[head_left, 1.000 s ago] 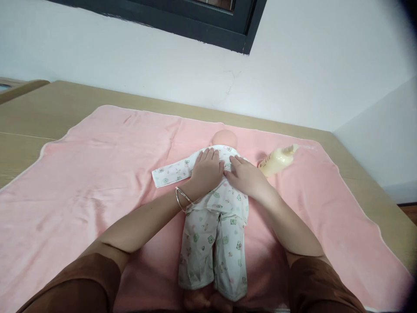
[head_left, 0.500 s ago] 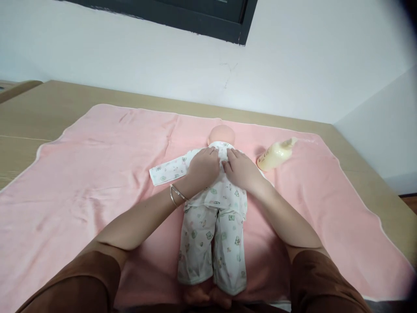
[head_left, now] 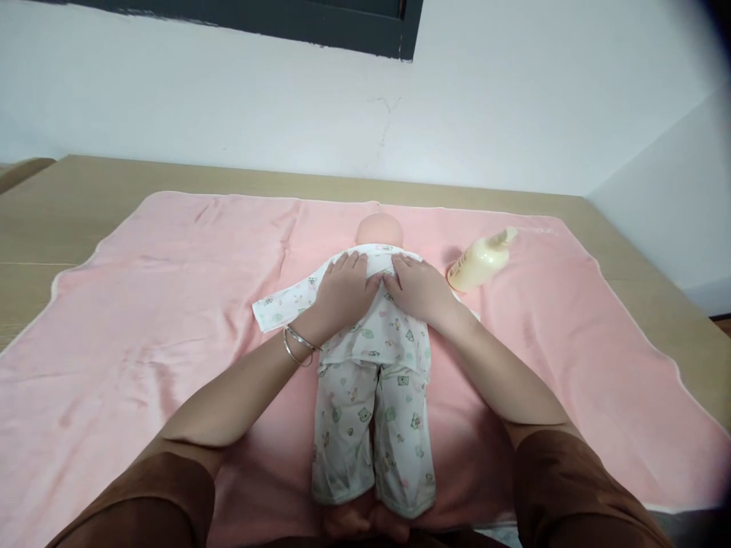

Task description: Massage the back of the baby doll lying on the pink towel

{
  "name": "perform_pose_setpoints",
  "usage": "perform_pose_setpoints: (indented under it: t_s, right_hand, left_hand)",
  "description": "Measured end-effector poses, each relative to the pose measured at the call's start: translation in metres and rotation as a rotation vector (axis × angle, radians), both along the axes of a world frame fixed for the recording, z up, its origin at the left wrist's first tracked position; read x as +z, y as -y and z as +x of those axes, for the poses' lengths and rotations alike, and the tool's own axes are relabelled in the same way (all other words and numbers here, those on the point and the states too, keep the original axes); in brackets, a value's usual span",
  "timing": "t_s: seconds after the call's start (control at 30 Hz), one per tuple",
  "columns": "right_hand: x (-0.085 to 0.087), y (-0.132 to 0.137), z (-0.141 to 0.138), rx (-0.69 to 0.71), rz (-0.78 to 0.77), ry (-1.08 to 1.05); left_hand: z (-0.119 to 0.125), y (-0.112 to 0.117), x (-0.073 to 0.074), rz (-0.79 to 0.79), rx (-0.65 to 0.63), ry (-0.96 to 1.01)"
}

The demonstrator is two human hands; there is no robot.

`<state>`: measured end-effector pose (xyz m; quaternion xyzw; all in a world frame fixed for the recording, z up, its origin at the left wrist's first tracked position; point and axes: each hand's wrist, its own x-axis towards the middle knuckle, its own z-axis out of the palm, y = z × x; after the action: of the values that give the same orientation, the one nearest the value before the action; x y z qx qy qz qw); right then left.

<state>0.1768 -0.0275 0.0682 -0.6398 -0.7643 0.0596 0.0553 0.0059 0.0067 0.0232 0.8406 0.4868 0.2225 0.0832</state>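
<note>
A baby doll (head_left: pixel 379 230) lies with its head away from me and its feet near my body. It wears a white printed top (head_left: pixel 394 335) and matching trousers (head_left: pixel 346 434). My left hand (head_left: pixel 347 288) rests flat on the left of the doll's upper torso, fingers stretched out. On the right of the torso lies my right hand (head_left: pixel 419 288), also flat and open. The two thumbs nearly meet in the middle. One sleeve of the top reaches out to the left; the other is mostly hidden behind my right forearm.
A pink blanket (head_left: pixel 171 304) lies under the doll on a wooden table (head_left: pixel 91 198). To the right of the doll a cream pump bottle (head_left: pixel 480 262) lies tilted on the blanket. A white wall (head_left: pixel 256 106) with a dark frame (head_left: pixel 343 27) stands behind the table.
Both hands were curled at the fingers near the doll's collar; now they lie flat with fingers extended and thumbs close together. The camera view has shifted slightly.
</note>
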Motion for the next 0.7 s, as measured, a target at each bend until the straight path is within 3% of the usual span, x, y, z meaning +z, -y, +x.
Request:
perform_pose_setpoints:
  t_s: [0.27, 0.43, 0.57, 0.7]
  right_hand:
    - [0.007, 0.033, -0.014, 0.140, 0.090, 0.056]
    - [0.007, 0.012, 0.000, 0.009, 0.019, -0.017]
    - [0.008, 0.002, 0.005, -0.039, -0.053, -0.094]
    - [0.009, 0.014, -0.004, 0.026, 0.036, -0.016]
  left_hand:
    - [0.000, 0.039, 0.034, 0.052, -0.175, -0.101]
    - [-0.001, 0.016, 0.020, -0.044, 0.016, -0.052]
    - [-0.003, 0.000, 0.010, -0.053, -0.022, -0.046]
    - [-0.002, 0.014, 0.018, 0.020, -0.127, -0.048]
